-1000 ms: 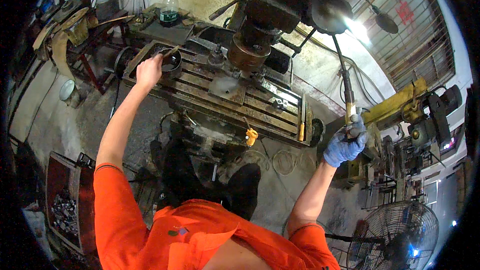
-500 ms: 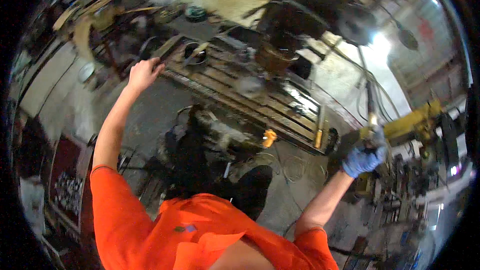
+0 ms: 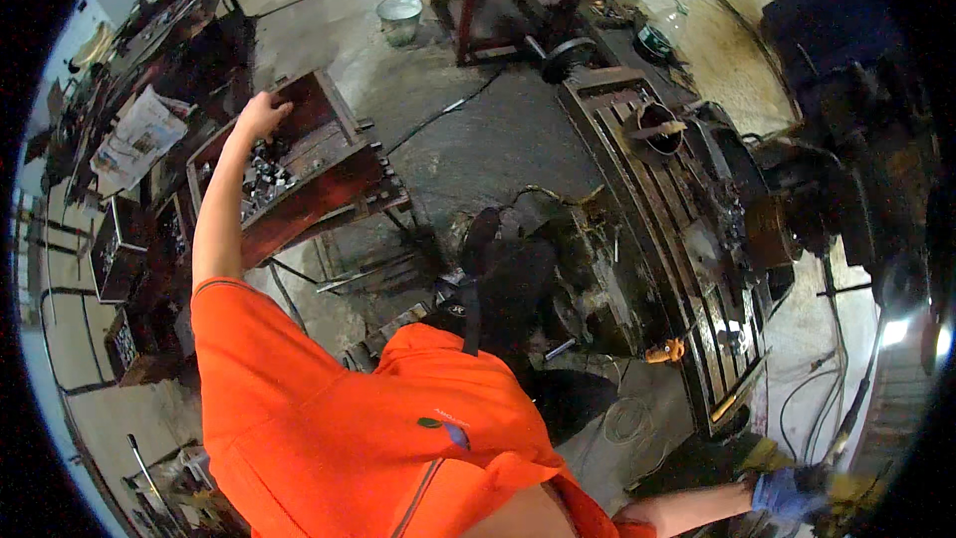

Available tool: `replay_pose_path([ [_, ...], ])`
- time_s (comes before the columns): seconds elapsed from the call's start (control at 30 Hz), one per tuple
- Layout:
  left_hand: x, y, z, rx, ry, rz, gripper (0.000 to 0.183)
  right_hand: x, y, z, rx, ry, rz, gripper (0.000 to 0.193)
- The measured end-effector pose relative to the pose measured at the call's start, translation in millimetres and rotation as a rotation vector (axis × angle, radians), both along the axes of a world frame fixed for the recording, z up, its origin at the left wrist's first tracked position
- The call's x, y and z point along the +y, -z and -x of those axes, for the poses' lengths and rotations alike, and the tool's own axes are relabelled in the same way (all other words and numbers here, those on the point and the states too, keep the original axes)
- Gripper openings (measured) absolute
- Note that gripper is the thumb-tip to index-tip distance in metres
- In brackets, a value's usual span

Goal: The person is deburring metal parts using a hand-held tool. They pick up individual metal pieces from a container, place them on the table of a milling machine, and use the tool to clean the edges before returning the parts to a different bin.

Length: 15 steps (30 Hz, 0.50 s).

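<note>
My left hand (image 3: 263, 117), bare, reaches over the far side of a red metal bin (image 3: 317, 214). Its fingers are loosely bent and look apart, with nothing visible in them. Small metal parts (image 3: 267, 174) lie heaped in the bin near my wrist. Far to the right, my right hand (image 3: 787, 494) wears a blue glove and is closed at the lower end of a long machine lever (image 3: 854, 406). Its fingertips are dim and partly lost at the picture's dark rim.
A slotted machine table (image 3: 662, 239) runs along the right, carrying a round pot (image 3: 659, 130) with a brush-like tool. An orange pendant-like control (image 3: 665, 351) hangs beside it. A bucket (image 3: 399, 20) stands on the floor. Newspaper (image 3: 139, 137) lies on the left bench.
My view has swung left, bringing the red bin near the middle left. My left hand has gone from beside the machine table to over the bin. My right hand stays at the lever's end.
</note>
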<state>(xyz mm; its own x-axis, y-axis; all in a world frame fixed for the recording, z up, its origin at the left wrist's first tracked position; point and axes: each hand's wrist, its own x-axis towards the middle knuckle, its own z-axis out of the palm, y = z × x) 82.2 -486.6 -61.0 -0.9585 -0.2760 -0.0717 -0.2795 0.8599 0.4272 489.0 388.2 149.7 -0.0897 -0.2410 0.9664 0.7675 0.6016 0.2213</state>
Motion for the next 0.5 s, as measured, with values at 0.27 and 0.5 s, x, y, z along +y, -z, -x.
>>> replay_pose_path([
  [0.27,-28.3,22.9,-46.7,-0.278,-0.108,0.139,0.036,-46.6,-49.9,39.9,-0.064,-0.191,-0.203,0.028],
  [0.5,-55.8,44.6,-80.9,-0.148,-0.371,0.315,0.035,-44.5,-84.6,54.8,-0.009,-0.424,-0.306,0.033],
])
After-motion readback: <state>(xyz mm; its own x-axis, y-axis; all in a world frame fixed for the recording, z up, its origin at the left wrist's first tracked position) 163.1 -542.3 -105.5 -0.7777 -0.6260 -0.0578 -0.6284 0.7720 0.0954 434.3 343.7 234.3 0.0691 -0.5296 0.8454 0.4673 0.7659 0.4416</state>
